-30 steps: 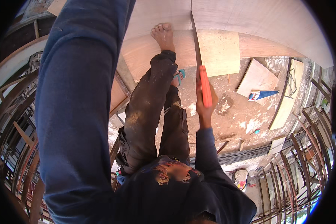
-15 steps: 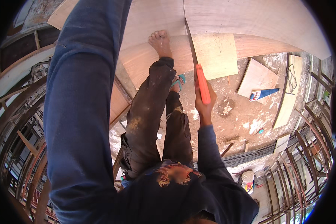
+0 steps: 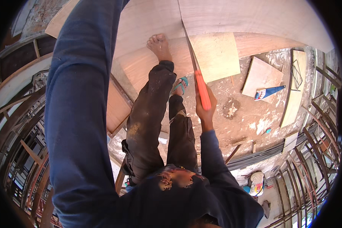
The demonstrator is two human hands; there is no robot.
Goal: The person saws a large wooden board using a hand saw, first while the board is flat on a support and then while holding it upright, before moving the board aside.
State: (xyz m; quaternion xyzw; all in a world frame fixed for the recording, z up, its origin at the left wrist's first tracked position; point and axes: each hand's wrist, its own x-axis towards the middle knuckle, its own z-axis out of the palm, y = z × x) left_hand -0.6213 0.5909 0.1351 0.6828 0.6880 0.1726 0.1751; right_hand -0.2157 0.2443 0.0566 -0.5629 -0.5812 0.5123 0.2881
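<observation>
My right hand (image 3: 208, 109) is closed around the orange handle of a handsaw (image 3: 202, 89). The saw's thin blade points away from me, and its far end sits in a straight cut in a large pale plywood sheet (image 3: 247, 15). The cut runs on from the blade to the top edge of the view. My left arm (image 3: 81, 95), in a blue sleeve, reaches up past that edge, so the left hand is hidden. One bare foot (image 3: 159, 46) presses on the plywood left of the cut. The other foot, in a green flip-flop (image 3: 182, 85), stands on the floor.
Below the sheet lies a yellowish board (image 3: 216, 57). To the right, a second handsaw (image 3: 269, 92) with a blue blade rests on a plywood offcut (image 3: 260, 78). A long plank (image 3: 294, 102) lies beyond it. Dark rods (image 3: 254, 157) and wooden frames (image 3: 11, 121) surround the floor.
My right hand has drawn the saw back toward me a little, with the blade still in the cut. The view has shifted slightly. My feet have stayed in place.
</observation>
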